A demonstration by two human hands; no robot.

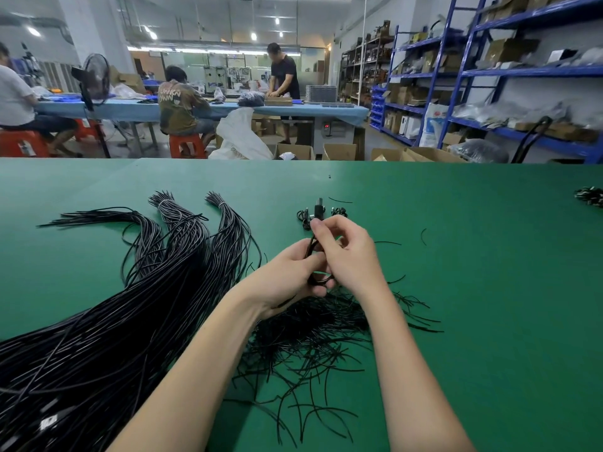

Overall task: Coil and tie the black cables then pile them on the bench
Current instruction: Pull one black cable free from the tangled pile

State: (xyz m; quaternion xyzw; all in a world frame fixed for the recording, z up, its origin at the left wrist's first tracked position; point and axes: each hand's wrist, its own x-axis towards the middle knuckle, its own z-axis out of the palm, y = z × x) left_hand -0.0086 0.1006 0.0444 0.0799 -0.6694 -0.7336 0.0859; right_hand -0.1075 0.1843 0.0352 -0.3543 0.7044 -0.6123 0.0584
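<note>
A coiled black cable (318, 279) sits between both hands above the green bench (473, 288). My left hand (290, 278) grips the coil from the left, fingers curled round its loops. My right hand (346, 252) pinches the cable near its plug end (319, 208), which sticks up past the fingertips. A large mass of long black cables (107, 321) spreads over the left of the bench, some bundles bound with white ties. Short black tie strands (313, 340) lie scattered under my forearms. A few small coiled cables (305, 218) lie just beyond my hands.
Another small dark bundle (589, 196) lies at the bench's far right edge. Beyond the bench, people work at a blue table (130, 109), with cardboard boxes (339, 151) on the floor and blue shelving (489, 73) at the right.
</note>
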